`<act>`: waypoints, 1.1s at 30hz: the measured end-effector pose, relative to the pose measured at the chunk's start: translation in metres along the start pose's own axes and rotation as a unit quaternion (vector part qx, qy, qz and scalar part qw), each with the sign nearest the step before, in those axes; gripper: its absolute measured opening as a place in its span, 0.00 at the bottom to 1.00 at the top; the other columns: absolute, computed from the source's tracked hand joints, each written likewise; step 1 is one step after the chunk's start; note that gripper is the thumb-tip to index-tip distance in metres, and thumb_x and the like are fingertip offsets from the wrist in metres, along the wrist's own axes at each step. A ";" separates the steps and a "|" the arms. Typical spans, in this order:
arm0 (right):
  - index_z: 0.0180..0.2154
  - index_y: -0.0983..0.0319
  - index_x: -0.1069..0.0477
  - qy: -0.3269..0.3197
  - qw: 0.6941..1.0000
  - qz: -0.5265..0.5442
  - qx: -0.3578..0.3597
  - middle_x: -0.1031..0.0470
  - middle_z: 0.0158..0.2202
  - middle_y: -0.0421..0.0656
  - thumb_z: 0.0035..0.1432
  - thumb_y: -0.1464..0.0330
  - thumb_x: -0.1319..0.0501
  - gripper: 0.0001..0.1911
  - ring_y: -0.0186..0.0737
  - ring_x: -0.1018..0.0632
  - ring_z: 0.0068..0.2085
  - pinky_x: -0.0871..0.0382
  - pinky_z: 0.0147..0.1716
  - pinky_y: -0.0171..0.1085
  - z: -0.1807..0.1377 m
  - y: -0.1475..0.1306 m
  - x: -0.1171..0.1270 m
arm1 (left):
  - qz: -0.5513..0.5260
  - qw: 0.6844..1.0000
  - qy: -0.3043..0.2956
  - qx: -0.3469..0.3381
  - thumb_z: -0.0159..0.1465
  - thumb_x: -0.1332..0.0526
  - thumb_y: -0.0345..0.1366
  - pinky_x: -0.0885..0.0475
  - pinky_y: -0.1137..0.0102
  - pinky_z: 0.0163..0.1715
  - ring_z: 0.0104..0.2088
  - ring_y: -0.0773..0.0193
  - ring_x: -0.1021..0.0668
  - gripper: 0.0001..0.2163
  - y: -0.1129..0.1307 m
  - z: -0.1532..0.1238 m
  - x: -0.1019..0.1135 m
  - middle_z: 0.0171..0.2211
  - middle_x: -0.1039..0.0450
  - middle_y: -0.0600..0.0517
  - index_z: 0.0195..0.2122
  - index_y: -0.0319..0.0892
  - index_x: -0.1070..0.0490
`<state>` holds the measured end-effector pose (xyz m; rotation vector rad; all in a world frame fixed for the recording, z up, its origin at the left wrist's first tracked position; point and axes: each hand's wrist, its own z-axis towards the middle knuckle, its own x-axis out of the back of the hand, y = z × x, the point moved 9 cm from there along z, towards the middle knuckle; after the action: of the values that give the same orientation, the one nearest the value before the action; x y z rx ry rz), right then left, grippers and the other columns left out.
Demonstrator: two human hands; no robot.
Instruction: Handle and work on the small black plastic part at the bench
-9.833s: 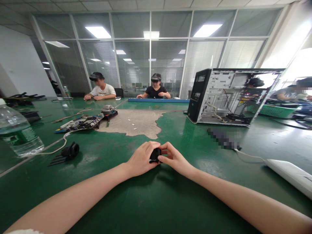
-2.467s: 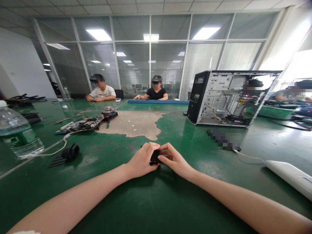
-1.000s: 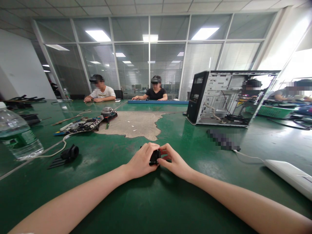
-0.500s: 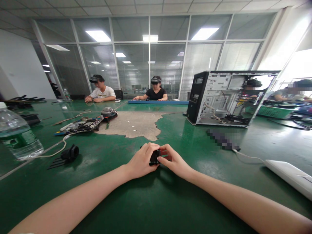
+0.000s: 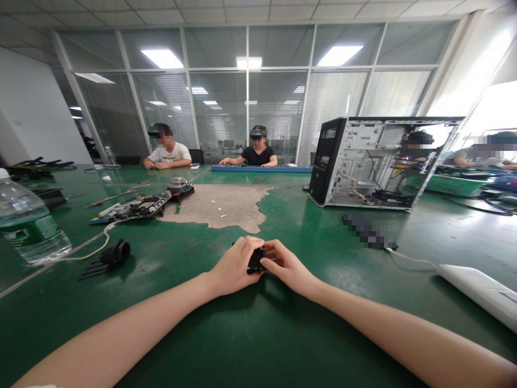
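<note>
Both my hands meet in the middle of the green table [image 5: 250,345] around a small black part [image 5: 256,260]. My left hand [image 5: 236,267] wraps its fingers over the part from the left. My right hand [image 5: 287,267] pinches the same part from the right with thumb and fingertips. Most of the part is hidden between my fingers, so its shape is unclear.
An open computer case [image 5: 379,161] stands at the right. A circuit board [image 5: 133,205] lies at the left, with a black ring-shaped piece [image 5: 116,252] and a water bottle [image 5: 24,221]. A white device [image 5: 480,291] with a cable lies at the right. Two people sit across the table.
Hardly anything differs: both hands stay closed on the small black part in the same spot, with only slight finger shifts.
</note>
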<state>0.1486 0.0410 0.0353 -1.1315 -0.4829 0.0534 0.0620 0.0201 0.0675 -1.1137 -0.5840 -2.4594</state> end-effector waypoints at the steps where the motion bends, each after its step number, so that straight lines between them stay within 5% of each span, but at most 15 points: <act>1: 0.41 0.60 0.40 -0.003 1.000 0.000 0.009 0.33 0.39 0.42 0.54 0.69 0.43 0.11 0.38 0.28 0.42 0.29 0.39 0.40 0.000 -0.002 -0.001 | 0.000 1.000 -0.001 0.000 0.51 0.39 0.30 0.34 0.59 0.46 0.47 0.54 0.32 0.26 0.000 0.000 0.000 0.47 0.37 0.45 0.50 0.42 0.46; 6: 0.39 0.59 0.40 0.005 0.999 0.003 0.050 0.34 0.40 0.41 0.52 0.71 0.41 0.11 0.38 0.29 0.45 0.31 0.42 0.40 -0.002 -0.012 0.001 | 0.000 1.000 -0.001 0.001 0.49 0.39 0.28 0.34 0.59 0.46 0.47 0.55 0.33 0.26 0.000 0.000 -0.001 0.47 0.38 0.45 0.50 0.42 0.46; 16: 0.41 0.60 0.40 0.014 1.000 0.004 -0.001 0.33 0.40 0.42 0.53 0.67 0.42 0.12 0.38 0.28 0.42 0.29 0.40 0.41 0.000 0.002 0.003 | 0.000 1.000 0.006 0.002 0.51 0.39 0.30 0.33 0.59 0.45 0.47 0.54 0.32 0.25 0.000 0.000 0.000 0.46 0.37 0.45 0.50 0.42 0.45; 22: 0.39 0.59 0.39 0.008 0.998 -0.003 0.058 0.34 0.40 0.41 0.52 0.69 0.40 0.12 0.38 0.29 0.45 0.31 0.44 0.41 -0.002 -0.012 0.002 | -0.008 1.000 0.007 0.005 0.50 0.39 0.29 0.34 0.58 0.46 0.47 0.54 0.32 0.26 -0.001 0.000 0.000 0.46 0.37 0.45 0.49 0.43 0.45; 33: 0.40 0.59 0.40 0.015 1.000 0.006 -0.003 0.33 0.39 0.42 0.53 0.68 0.42 0.12 0.38 0.28 0.41 0.29 0.40 0.41 0.001 0.001 0.002 | -0.004 1.000 0.008 0.003 0.51 0.39 0.30 0.34 0.58 0.46 0.47 0.54 0.32 0.25 -0.001 0.000 0.001 0.46 0.37 0.44 0.50 0.42 0.45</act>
<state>0.1507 0.0427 0.0356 -1.1393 -0.4508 0.0457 0.0613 0.0208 0.0681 -1.0902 -0.5903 -2.4692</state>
